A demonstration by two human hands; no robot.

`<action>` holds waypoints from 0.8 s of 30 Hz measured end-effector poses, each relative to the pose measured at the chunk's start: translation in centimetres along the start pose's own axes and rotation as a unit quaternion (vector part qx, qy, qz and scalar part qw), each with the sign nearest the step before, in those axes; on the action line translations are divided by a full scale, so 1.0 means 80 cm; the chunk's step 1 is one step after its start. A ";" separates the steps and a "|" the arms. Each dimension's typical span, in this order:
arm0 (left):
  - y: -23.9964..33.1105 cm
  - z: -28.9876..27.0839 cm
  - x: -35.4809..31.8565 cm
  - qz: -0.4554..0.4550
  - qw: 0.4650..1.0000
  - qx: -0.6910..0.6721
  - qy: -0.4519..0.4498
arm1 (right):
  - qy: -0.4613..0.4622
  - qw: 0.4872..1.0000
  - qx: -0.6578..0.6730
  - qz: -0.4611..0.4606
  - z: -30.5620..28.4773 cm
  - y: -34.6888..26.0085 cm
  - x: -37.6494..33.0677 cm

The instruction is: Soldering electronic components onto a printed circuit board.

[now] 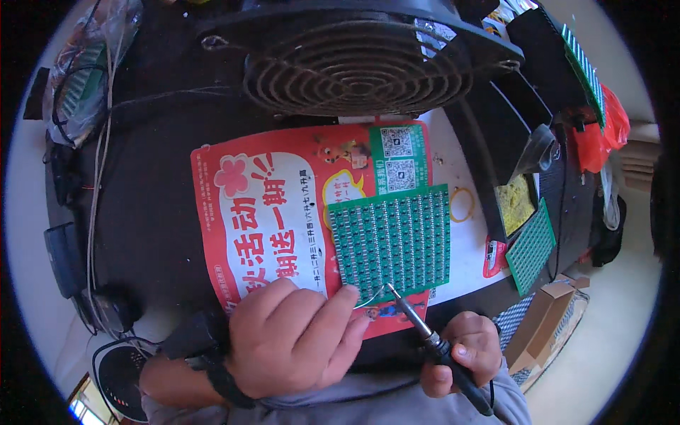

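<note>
A green circuit board panel point(393, 237), covered in rows of small parts, lies on a red and white printed sheet point(241, 248). My left hand point(290, 340) is closed at the panel's near left corner, pinching a thin, curved solder wire point(370, 299). In my right hand point(471, 347) is a soldering iron point(414, 316) with a dark handle, gripped like a pen. Its tip points away from me and meets the near edge of the panel, close to the wire's end. Whether tip and wire touch is too small to tell.
Beyond the sheet stands a black fan point(361, 88) with a round wire grille. To the right are a holder with a yellow sponge point(517, 202), another green board point(531, 248) and a cardboard box point(542, 326). Cables and a clear plastic bag point(88, 78) lie at left.
</note>
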State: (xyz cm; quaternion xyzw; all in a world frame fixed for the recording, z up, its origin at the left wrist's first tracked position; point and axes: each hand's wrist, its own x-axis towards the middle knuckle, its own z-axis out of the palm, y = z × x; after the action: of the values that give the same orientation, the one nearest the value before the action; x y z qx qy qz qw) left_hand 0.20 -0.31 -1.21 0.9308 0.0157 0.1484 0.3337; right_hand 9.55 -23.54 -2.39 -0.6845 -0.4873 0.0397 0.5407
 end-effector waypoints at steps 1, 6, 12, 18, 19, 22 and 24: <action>0.000 -0.001 0.001 0.002 1.000 -0.009 0.007 | 0.000 1.000 -0.004 -0.004 0.000 0.000 0.000; 0.000 -0.007 -0.001 0.016 1.000 -0.023 0.010 | 0.017 0.999 -0.022 -0.025 0.009 0.000 0.002; -0.003 -0.004 -0.003 0.009 1.000 -0.003 0.005 | 0.012 0.999 -0.026 -0.022 0.010 0.000 0.012; 0.000 -0.004 -0.003 0.012 1.000 -0.001 -0.007 | 0.035 0.998 -0.028 -0.036 0.013 0.001 0.011; -0.001 -0.004 -0.004 0.018 1.000 -0.001 -0.001 | 0.037 0.998 -0.029 -0.038 0.013 0.001 0.011; -0.001 -0.003 -0.003 0.018 1.000 -0.011 -0.009 | 0.040 0.998 -0.034 -0.039 0.014 0.002 0.010; -0.002 -0.002 -0.003 0.019 1.000 -0.010 -0.012 | 0.044 0.998 -0.032 -0.041 0.016 0.004 0.010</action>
State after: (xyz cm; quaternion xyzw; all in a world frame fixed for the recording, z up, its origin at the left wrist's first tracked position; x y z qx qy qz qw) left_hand -0.10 -0.10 -1.26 0.9291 -0.0076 0.1442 0.3405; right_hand 9.38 -22.05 -2.80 -0.6820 -0.4918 -0.0290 0.5405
